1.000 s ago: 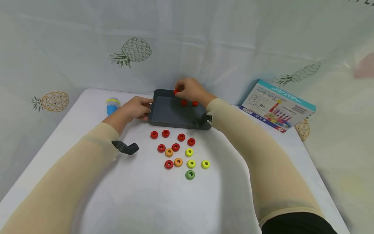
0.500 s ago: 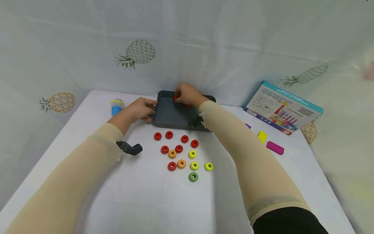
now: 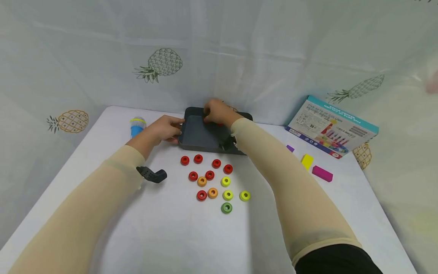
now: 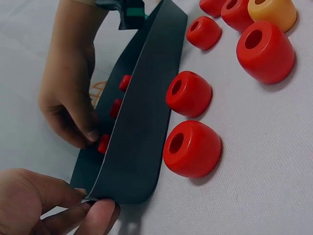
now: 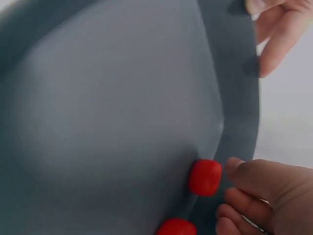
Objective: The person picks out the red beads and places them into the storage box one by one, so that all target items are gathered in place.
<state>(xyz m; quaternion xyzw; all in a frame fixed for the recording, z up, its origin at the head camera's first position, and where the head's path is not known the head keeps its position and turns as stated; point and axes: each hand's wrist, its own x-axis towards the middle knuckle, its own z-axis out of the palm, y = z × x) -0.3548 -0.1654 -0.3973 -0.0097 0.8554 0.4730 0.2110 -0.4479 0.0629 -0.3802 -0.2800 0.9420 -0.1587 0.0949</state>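
Over the dark tray [image 3: 200, 133], the right hand [image 3: 219, 113] points down, its bent fingers slightly parted, holding nothing, just beside a red bead [image 5: 205, 177] lying inside; the left hand [image 3: 165, 128] pinches the tray's left edge.

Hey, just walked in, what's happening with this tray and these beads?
A person's left hand grips one end of a grey tray, and their right hand is inside it beside a red bead. Two more red beads are in the tray. On the table in front lie seven red beads, two orange ones, three yellow ones and a green one.
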